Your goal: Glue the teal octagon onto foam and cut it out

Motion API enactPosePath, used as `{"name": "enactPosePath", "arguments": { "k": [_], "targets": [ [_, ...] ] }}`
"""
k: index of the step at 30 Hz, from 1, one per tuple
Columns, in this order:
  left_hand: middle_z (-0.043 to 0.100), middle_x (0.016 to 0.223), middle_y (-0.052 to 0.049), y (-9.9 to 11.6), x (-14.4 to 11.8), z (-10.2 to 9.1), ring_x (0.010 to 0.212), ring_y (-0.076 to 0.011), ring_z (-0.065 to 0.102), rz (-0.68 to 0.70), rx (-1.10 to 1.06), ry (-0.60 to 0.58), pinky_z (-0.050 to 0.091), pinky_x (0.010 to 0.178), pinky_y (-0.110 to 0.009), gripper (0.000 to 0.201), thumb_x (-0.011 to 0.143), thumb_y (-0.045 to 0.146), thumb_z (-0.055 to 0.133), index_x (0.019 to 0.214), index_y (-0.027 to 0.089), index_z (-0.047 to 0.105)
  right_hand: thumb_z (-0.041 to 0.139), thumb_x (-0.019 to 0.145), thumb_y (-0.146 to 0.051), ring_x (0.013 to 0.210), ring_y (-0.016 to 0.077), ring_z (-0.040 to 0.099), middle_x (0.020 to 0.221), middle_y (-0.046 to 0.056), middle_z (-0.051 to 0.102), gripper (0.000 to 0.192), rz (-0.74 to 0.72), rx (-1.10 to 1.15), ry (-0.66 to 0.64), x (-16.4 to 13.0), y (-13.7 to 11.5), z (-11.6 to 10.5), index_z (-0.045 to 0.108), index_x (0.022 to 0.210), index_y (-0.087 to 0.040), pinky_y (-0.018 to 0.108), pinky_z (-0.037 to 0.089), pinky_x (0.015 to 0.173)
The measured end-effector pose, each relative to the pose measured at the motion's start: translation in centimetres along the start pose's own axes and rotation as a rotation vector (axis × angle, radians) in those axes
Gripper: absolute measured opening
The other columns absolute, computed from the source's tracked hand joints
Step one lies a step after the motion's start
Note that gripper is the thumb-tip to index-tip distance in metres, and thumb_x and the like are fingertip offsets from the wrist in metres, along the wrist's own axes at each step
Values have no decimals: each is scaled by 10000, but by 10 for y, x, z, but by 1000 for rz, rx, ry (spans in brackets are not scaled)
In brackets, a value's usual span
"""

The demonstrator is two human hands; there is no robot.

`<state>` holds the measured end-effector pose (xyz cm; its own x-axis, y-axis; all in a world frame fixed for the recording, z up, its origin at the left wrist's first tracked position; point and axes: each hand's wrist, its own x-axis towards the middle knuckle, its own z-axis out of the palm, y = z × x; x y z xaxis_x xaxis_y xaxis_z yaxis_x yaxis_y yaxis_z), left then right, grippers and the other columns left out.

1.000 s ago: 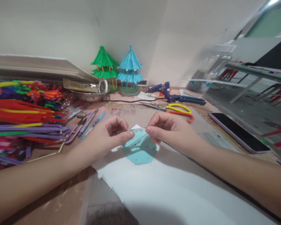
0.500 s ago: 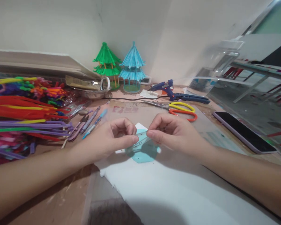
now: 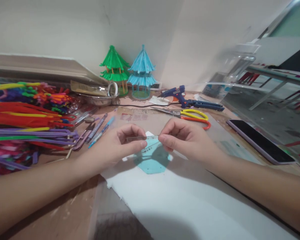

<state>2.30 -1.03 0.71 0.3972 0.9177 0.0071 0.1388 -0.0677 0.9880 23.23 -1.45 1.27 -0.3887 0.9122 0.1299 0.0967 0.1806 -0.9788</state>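
Far left, on the tabletop point(image 3: 72, 213): a heap of pipe cleaners point(image 3: 27, 116) in red, purple, green and yellow; just right of it, a few pens point(image 3: 97, 130) lying side by side.

Centre left: left hand point(image 3: 115, 146), thumb and forefinger pressed together on the left end of a thin clear strip point(image 3: 143, 137).

Centre: the strip runs level between both hands, just above a teal hexagon piece point(image 3: 152, 160) that lies on a white sheet point(image 3: 177, 206). Half a second ago the strip sat tilted and low against the hexagon; it is now raised and stretched straight, so the hands seem to be lining it up rather than fixing it down.

Centre right: right hand point(image 3: 187, 140), fingers pinching the strip's right end.

Far centre: green model pagoda point(image 3: 114, 68) and blue model pagoda point(image 3: 142, 71), side by side against the wall.

Right: glue gun point(image 3: 187, 98), then scissors point(image 3: 187, 116) with yellow and orange handles nearer; well apart at far right, a phone point(image 3: 261, 141), face up.
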Motion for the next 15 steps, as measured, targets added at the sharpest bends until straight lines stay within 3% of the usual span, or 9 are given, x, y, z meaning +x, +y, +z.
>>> {"name": "enactPosePath", "arguments": {
  "k": [9, 15],
  "targets": [
    [552, 684, 42, 2, -1, 2, 635, -97, 531, 78, -15, 3, 448, 568, -189, 168, 704, 224, 725, 713, 182, 563, 775, 753, -441, 507, 90, 496, 577, -40, 573, 318, -64, -84, -3, -2, -1, 0, 571, 716, -200, 215, 401, 466],
    [525, 669, 50, -1, 2, 2, 606, -94, 505, 132, 18, 69, 414, 531, -189, 308, 678, 258, 772, 683, 196, 471, 773, 746, -439, 512, 99, 498, 569, -41, 566, 318, -26, -73, 9, 0, -1, -1, 557, 718, -207, 226, 418, 487]
  ]
}}
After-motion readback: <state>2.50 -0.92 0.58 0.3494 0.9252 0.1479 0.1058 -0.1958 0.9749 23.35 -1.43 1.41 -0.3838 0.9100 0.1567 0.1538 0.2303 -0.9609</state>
